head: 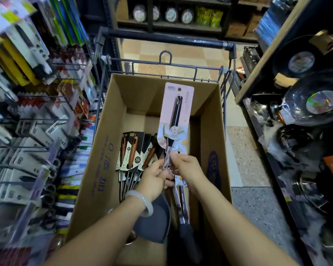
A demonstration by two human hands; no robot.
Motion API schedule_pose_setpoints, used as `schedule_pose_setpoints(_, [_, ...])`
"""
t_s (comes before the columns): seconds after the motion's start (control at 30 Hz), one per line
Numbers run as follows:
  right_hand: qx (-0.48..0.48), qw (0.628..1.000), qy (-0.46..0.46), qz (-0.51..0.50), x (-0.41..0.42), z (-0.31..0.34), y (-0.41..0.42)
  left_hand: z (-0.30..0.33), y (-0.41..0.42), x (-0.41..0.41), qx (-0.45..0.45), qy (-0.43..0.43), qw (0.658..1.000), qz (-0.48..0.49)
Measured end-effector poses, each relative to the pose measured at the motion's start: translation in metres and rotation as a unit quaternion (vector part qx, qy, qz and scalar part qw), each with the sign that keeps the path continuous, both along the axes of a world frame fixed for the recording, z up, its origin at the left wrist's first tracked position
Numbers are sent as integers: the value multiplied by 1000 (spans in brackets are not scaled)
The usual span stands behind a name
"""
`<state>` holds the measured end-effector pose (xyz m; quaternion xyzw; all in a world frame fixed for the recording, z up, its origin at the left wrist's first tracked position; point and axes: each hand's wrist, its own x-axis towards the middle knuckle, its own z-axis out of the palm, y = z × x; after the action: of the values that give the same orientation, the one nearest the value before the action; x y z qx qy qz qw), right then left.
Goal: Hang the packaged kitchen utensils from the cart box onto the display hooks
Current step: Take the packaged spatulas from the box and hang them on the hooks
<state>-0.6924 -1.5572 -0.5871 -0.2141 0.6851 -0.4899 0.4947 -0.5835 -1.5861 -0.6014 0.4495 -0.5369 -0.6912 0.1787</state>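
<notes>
Crowded display hooks (37, 131) line the aisle beside a cart (161, 37) carrying a cardboard box (96, 150). Both the left hand (154, 179) and right hand (186, 167) pinch the metal shaft of a pink-carded utensil (176, 116) raised above the box (not yet hung). Several brown-handled utensils (135, 152) remain inside, so most hanging seems left.
</notes>
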Motion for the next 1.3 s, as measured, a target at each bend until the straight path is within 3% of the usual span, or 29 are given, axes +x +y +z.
schedule_pose_setpoints(0.1, [10, 990, -47, -131, 5, -22, 8, -7, -4, 11, -2, -31, 1000, 5])
schedule_pose_setpoints(0.17, [81, 985, 32, -151, 5, -47, 17, -10, -6, 18, -5, -50, 999, 12])
schedule_pose_setpoints(0.23, [187, 970, 150, -51, 2, -73, 28, -11, -9, 22, -5, -60, 998, 24])
schedule_pose_setpoints(0.33, [309, 919, 227, 97, 1, -99, 40, -10, -15, 25, -2, -69, 997, 41])
schedule_pose_setpoints(0.63, [343, 856, 342, 182, 6, -118, 39, -5, -25, 25, 12, -48, 996, 79])
schedule_pose_setpoints(0.97, [314, 934, 162, 61, 1, -115, 48, -6, -28, 25, 16, -37, 990, 138])
schedule_pose_setpoints(1.13, [180, 980, 15, -85, -5, -81, 46, 4, -29, 25, -4, -22, 986, 165])
schedule_pose_setpoints(1.3, [37, 997, 2, -69, -9, -18, 23, 18, -28, 22, -24, -8, 981, 190])
